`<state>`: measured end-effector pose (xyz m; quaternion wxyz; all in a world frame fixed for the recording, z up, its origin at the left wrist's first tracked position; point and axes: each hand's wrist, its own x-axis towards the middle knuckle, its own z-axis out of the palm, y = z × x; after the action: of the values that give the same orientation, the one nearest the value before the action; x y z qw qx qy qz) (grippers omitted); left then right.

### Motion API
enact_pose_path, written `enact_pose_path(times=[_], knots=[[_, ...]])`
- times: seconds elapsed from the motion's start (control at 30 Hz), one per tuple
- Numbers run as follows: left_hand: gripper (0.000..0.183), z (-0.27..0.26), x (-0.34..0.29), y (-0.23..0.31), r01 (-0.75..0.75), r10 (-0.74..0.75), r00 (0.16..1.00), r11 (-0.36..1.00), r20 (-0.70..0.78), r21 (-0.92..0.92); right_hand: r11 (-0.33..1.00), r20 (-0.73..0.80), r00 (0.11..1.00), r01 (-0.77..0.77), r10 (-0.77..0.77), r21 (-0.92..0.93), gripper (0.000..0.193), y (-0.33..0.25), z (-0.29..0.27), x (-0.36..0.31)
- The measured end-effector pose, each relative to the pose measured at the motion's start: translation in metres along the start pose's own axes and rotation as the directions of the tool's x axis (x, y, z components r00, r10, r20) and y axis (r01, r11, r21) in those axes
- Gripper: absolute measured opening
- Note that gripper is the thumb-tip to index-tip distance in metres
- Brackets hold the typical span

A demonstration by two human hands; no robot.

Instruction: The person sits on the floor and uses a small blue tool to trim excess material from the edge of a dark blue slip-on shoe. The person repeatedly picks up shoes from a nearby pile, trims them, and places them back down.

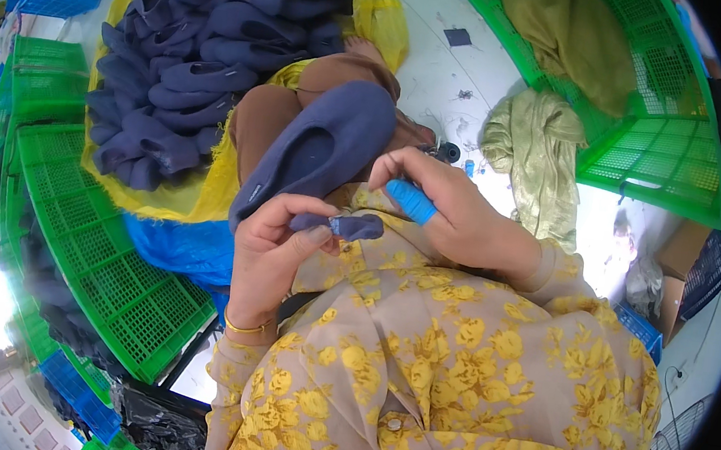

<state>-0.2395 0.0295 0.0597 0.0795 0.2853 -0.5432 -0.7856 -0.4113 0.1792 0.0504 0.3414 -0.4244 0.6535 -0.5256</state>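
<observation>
My left hand [272,250] pinches a small dark blue fabric strap [360,228] between thumb and fingers; a bit of light blue shows at its middle. To the right and a little higher is my right hand [462,206], its fingers curled in and blue tape wrapped round the thumb. Whatever its fingertips hold, if anything, is too small to make out. Across my lap lies a dark blue knit slip-on shoe [321,144], opening upward, just beyond the left hand. Many similar shoes [208,76] are heaped in a yellow sack [382,16] at the far left.
Green plastic baskets stand at the left [118,258] and far right [656,162]. Olive cloth [573,35] lies in the right basket, and pale shiny fabric [536,148] hangs from it. Blue plastic sheeting [173,247] lies beside the sack. A cardboard box [678,264] stands at the right.
</observation>
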Motion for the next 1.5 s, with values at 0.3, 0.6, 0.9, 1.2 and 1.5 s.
enact_pose_path(times=[0.3, 0.6, 0.9, 1.2, 1.5], knots=[[0.018, -0.019, 0.004, -0.007, -0.114, 0.100, 0.980, 0.991, 0.174, 0.073, 0.996, 0.255, 0.966, 0.049, -0.030, -0.070, 0.027, -0.006, -0.014, 0.001], [0.017, -0.025, 0.001, -0.012, -0.071, 0.053, 0.978, 0.994, 0.200, 0.085, 0.989, 0.293, 0.950, 0.136, -0.112, -0.064, 0.031, 0.003, -0.012, 0.002], [0.026, -0.018, 0.007, -0.016, -0.435, 0.529, 0.847, 0.647, 0.042, 0.626, 0.995, 0.135, 0.989, -0.068, 0.058, 0.075, 0.032, 0.004, 0.004, -0.002], [0.024, -0.016, 0.002, -0.012, -0.381, 0.397, 0.918, 0.873, 0.011, 0.305, 0.969, 0.144, 0.979, 0.172, -0.147, -0.176, 0.044, -0.003, -0.003, 0.008], [0.022, -0.037, -0.002, -0.022, -0.290, 0.279, 0.948, 0.956, 0.155, 0.049, 0.904, 0.366, 0.889, 0.368, -0.275, -0.215, 0.043, -0.001, -0.006, 0.007]])
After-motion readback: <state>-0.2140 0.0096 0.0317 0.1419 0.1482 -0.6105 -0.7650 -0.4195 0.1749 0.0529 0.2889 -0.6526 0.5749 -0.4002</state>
